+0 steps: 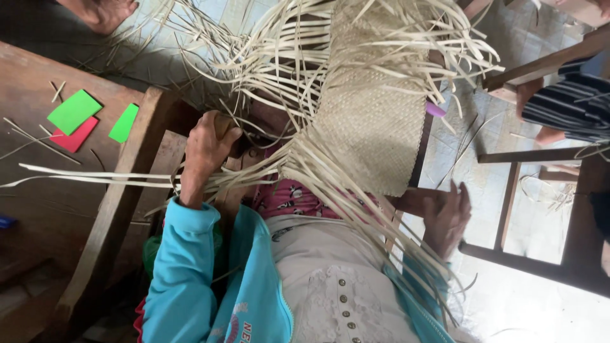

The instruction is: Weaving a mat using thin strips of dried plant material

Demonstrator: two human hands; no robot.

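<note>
A pale straw-coloured woven mat (372, 121) is lying across the person's lap, a tight plaited panel in the middle with long loose strips (279, 57) fraying out on all sides. The weave is fine and even; the strips are flat, narrow and springy, fanning toward the top of the view and trailing down over the cream shirt and turquoise jacket. The left hand (206, 149) is closing around a bundle of strips at the panel's left edge, fingers curled in a fist-like grip. The right hand (448, 213) is sitting at the panel's lower right, beside a wooden chair rail (508, 257), fingers loosely bent; strips are covering part of it, so whether it is gripping anything cannot be told. The underside of the mat and what it is resting on are hidden. The upper strip ends are running out of view. The panel's long axis is running from the lap up and away from the person, slightly tilted rightward. Green and red paper pieces (79, 117) are lying on the wooden table (38, 190) at left, well apart.
</note>
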